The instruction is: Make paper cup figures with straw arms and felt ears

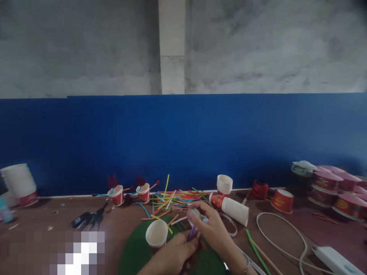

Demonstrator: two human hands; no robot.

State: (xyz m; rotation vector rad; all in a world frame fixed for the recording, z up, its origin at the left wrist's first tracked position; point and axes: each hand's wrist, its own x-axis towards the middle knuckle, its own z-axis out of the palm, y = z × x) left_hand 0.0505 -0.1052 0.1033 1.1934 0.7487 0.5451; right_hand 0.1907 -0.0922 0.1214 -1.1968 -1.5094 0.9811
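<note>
A: Entry one, left hand (179, 246). Holding what?
B: Pinching a purple strip (192, 233), fingertips together on it; lying low over the green mat (130, 250), near centre.
A: Entry two, right hand (211, 228)?
B: Clasping a pale, see-through item (194, 216) between thumb and fingers, just above the purple strip; too blurred for naming.
A: On the green mat?
B: Standing upright, left of the strip and just beside the left hand: a white-rimmed cup (156, 233).
A: Beyond the hands?
B: Lying loose in a heap: coloured sticks (174, 202), in yellow, green, orange, pink and white.
A: To the left?
B: Standing far, side by side: two small red-and-white cups (116, 196), with thin sticks poking outward. Lying nearer: dark tools (89, 220). Standing at the left edge: a stack of white cups (21, 183), beside a light-blue item (5, 211).
A: To the right?
B: Lying on its side: a long cup stack (235, 211). Standing just behind: upright white cups (224, 184). Resting farther right: a red bundle (259, 190), a red tub (282, 201), then piled red tubs with pink lids (327, 181).
A: Near right?
B: Looping across the brown tabletop (289, 217): a white cable (295, 231). Lying below it: a white plug-like block (336, 259). Slanting alongside: a green stick (256, 250) and a tan stick (266, 258).
</note>
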